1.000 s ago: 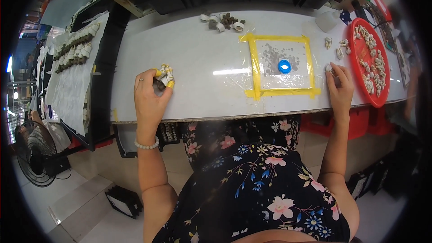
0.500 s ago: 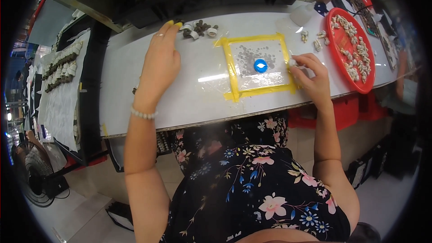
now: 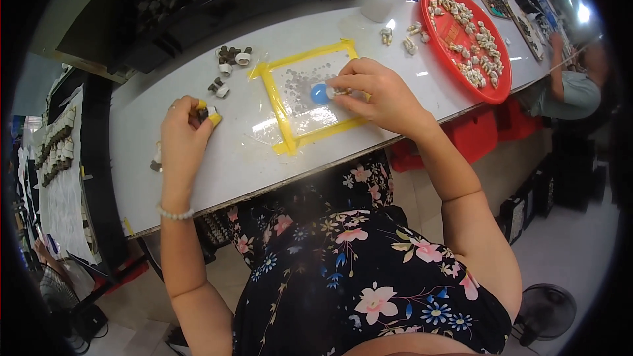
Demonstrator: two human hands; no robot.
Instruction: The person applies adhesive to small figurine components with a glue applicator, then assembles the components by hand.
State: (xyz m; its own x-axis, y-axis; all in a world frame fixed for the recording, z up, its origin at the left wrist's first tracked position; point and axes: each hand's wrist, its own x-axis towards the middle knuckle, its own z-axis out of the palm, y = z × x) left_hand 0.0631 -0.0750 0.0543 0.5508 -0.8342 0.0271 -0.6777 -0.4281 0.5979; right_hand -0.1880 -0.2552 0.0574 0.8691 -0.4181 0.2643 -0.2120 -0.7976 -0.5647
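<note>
My left hand [image 3: 186, 135], with yellow covers on its fingertips, pinches a small dark-and-white figurine part [image 3: 207, 114] above the white table. My right hand [image 3: 382, 95] pinches a small white-and-tan figurine part [image 3: 337, 92], its white end right by the rim of a small round blue cap [image 3: 320, 94]. Whether the part touches the cap I cannot tell. The cap sits on a grey-spotted clear sheet [image 3: 298, 109] framed with yellow tape [image 3: 280, 122]. Several loose dark-and-white parts [image 3: 226, 59] lie on the table beyond my left hand.
A tilted red round tray [image 3: 432, 39] of white-and-tan parts is at the right. A few such parts [image 3: 410, 46] lie beside it, near a translucent bottle [image 3: 377, 6]. A dark bin [image 3: 198, 0] stands at the back. Another person [image 3: 567, 92] is at far right.
My left hand has come back from the loose parts, now with a dark-and-white part. My right hand has moved from the sheet's right edge to the blue cap. The view has shifted.
</note>
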